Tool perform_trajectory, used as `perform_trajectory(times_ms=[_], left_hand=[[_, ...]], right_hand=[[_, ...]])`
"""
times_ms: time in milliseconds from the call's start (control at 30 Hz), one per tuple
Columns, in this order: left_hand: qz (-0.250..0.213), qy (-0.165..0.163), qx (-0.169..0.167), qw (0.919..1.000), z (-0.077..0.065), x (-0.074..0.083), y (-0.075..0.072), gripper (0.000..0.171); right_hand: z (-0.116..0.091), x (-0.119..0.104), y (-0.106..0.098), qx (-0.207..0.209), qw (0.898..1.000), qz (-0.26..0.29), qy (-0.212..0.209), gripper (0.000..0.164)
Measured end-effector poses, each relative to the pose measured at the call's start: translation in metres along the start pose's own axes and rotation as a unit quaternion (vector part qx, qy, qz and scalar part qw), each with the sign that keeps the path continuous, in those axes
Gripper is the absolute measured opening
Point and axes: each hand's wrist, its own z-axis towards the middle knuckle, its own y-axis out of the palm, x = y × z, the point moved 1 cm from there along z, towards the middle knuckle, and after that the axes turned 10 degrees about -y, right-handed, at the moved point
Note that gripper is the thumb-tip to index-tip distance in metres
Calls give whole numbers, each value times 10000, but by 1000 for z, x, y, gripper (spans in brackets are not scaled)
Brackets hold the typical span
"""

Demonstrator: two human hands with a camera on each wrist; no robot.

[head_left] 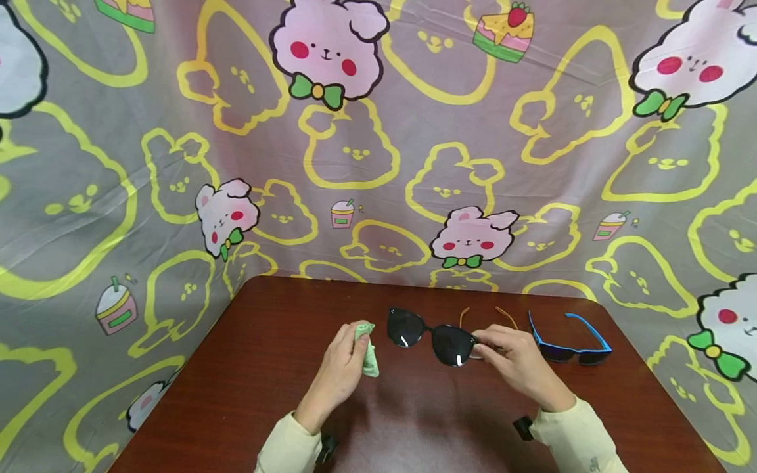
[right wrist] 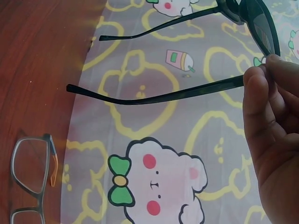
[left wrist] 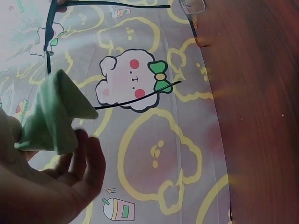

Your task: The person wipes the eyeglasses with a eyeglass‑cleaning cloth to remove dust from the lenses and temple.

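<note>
2 hands [head_left: 340, 369] [head_left: 522, 361] raised apart — left gripping green cloth [head_left: 369, 361], right pinching sunglasses [head_left: 448, 341].

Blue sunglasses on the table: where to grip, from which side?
I'd pinch the right-side temple near its hinge, coming from the right. The blue sunglasses lie unfolded, temples pointing away from the person, so that arm looks easy to grasp without smudging the lenses. The right hand is to their left.

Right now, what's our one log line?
left hand: holds green cloth | right hand: pinches black sunglasses | table: blue sunglasses, clear glasses
</note>
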Motion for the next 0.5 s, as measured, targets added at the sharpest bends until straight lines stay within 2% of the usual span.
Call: perform_trajectory(times_ms=[133, 267, 433, 500], left_hand=[[-473, -445, -382, 9972, 1, 1, 0, 21], [-985, -906, -793, 9878, 1, 0, 0, 24], [-1297, -1147, -1074, 9790, 1, 1, -1, 28], [-1286, -1138, -1054, 9795, 2, 2, -2, 30]], right_hand=[[-1, -1, 1, 22, 9999, 121, 23, 26], [-3, -1, 3, 46, 9997, 228, 43, 27], [-4, -1, 4, -48, 9999, 140, 28, 29], [-3, -5, 3, -88, 9999, 112, 18, 30]])
